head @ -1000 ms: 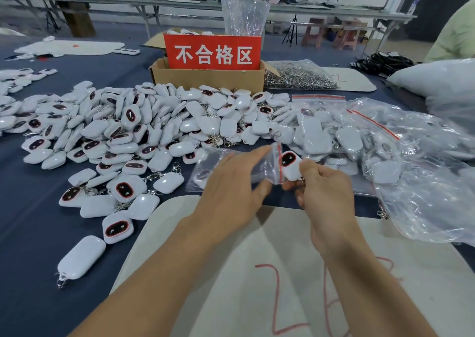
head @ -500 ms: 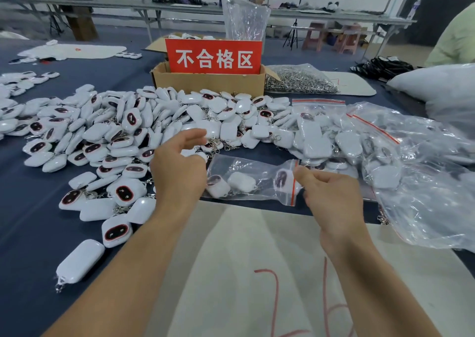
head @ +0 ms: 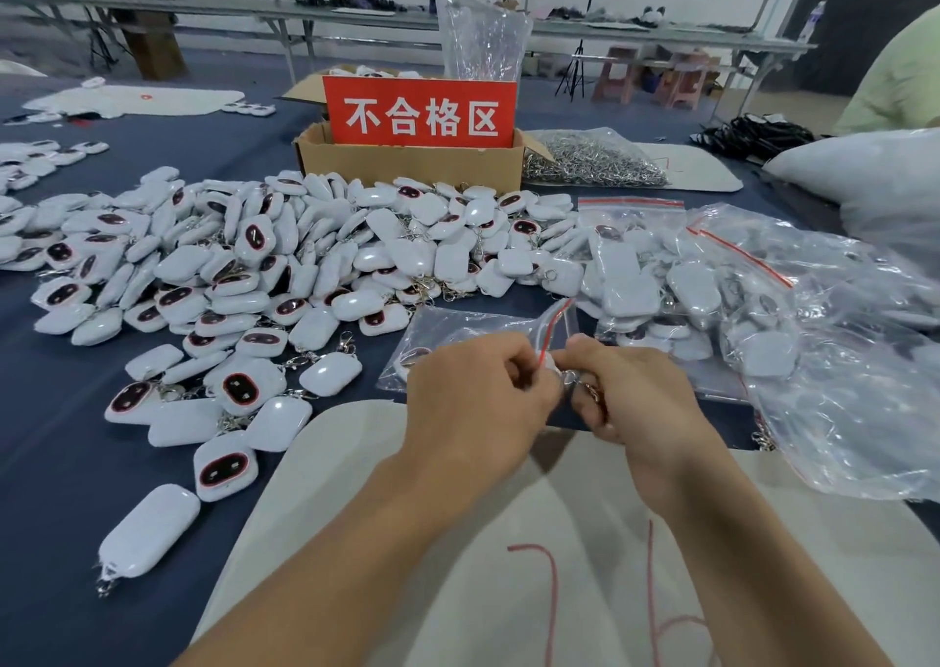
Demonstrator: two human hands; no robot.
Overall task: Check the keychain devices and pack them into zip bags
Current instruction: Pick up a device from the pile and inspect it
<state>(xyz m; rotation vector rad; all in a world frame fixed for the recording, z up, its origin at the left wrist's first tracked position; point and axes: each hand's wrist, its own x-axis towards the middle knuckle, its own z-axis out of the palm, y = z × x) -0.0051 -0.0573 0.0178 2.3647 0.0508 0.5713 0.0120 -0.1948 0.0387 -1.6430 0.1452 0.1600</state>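
Change since half a second ago: my left hand (head: 473,397) has left the loose pile and come back to the bag mouth, where it now meets the right hand (head: 636,397).
Zip bag (head: 458,328): clear, lying on the blue table cloth (head: 51,463) just beyond the two hands. Its long axis runs from near left to far right. The red-striped mouth is at the right end, lifted and turned toward the right hand.
Bag contents: I can make out one dark-faced unit near the closed left end; the rest is hidden by the left hand.
Keychain device (head: 552,361): white, only a sliver shows between the fingertips at the bag mouth. Its metal clasp (head: 580,384) trails toward the right hand, so the body points into the bag.
Left hand: fingers curled, pinching the bag edge at the red strip.
Right hand: fingers curled, gripping the device at the clasp end.
Hands together: touching at the fingertips.
Loose pile (head: 305,259): white devices heaped left of and beyond the bag, some showing dark faces.
Filled bags (head: 661,280): stacked just right of the bag.
Mat (head: 458,539): pale, under my forearms, with red marks.
Cardboard box (head: 407,165): behind the pile, carrying a red sign (head: 421,113).
Ring bag (head: 595,160): metal rings, just right of the box.
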